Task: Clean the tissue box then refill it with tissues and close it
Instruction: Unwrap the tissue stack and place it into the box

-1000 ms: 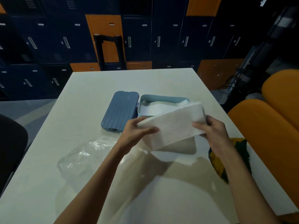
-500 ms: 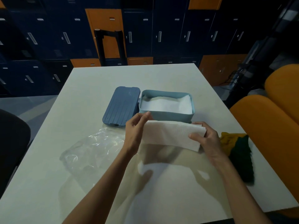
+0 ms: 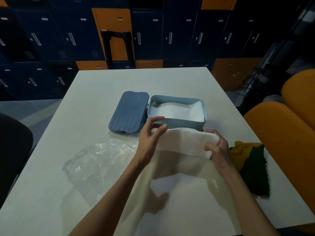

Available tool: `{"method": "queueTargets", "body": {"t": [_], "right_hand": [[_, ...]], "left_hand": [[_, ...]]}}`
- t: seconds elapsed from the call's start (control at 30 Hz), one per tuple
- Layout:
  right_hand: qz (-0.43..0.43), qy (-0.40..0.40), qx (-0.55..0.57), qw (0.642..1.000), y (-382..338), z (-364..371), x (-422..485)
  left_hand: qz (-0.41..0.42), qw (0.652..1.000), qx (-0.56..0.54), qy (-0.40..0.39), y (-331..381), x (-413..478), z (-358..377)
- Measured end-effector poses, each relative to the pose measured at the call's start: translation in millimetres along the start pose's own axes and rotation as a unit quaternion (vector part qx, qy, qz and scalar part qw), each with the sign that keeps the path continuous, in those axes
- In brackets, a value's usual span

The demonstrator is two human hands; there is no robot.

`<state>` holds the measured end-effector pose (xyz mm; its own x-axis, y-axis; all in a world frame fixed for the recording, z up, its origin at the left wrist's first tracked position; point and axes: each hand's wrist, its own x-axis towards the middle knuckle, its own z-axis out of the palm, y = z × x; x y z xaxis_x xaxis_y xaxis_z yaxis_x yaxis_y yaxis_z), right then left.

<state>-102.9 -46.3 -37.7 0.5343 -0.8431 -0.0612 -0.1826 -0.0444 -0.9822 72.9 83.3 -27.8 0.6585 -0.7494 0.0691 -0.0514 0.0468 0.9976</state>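
Observation:
A light blue tissue box (image 3: 177, 120) stands open in the middle of the white table (image 3: 170, 79), with white tissues (image 3: 177, 111) lying inside it. Its dark blue ribbed lid (image 3: 128, 112) lies flat just to its left. In front of the box I hold a thick white stack of tissues (image 3: 183, 142) just above the table. My left hand (image 3: 150, 138) grips the stack's left end, fingers reaching up to the box's near wall. My right hand (image 3: 218, 149) grips the right end, thumb over the top.
A crumpled clear plastic wrapper (image 3: 102, 159) lies on the table at the left. A yellow and green cloth (image 3: 250, 160) lies by the right edge. Orange seats (image 3: 289, 126) stand to the right, dark blue and orange lockers (image 3: 112, 33) behind.
The tissue stack came down from a raised, tilted position in front of the box to lie low and flat before it. Both hands went down with it, keeping hold of its ends.

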Motion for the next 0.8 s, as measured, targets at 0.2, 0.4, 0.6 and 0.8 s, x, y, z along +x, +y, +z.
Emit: {"method": "queueTargets", "body": {"t": [0.2, 0.4, 0.6, 0.8], "right_hand": [[0.025, -0.003, 0.017, 1.000, 6, -4, 1], [0.053, 0.038, 0.019, 0.998, 7, -7, 5], [0.047, 0.039, 0.054, 0.997, -17, -27, 4], [-0.005, 0.036, 0.135, 0.990, -64, -27, 33]], "left_hand": [[-0.007, 0.997, 0.068, -0.036, -10, 2, -15], [-0.031, 0.992, 0.121, -0.032, -20, 7, -16], [-0.016, 0.999, 0.024, -0.040, 1, 9, -22], [-0.023, 0.996, -0.013, -0.091, 49, 27, -13]]}}
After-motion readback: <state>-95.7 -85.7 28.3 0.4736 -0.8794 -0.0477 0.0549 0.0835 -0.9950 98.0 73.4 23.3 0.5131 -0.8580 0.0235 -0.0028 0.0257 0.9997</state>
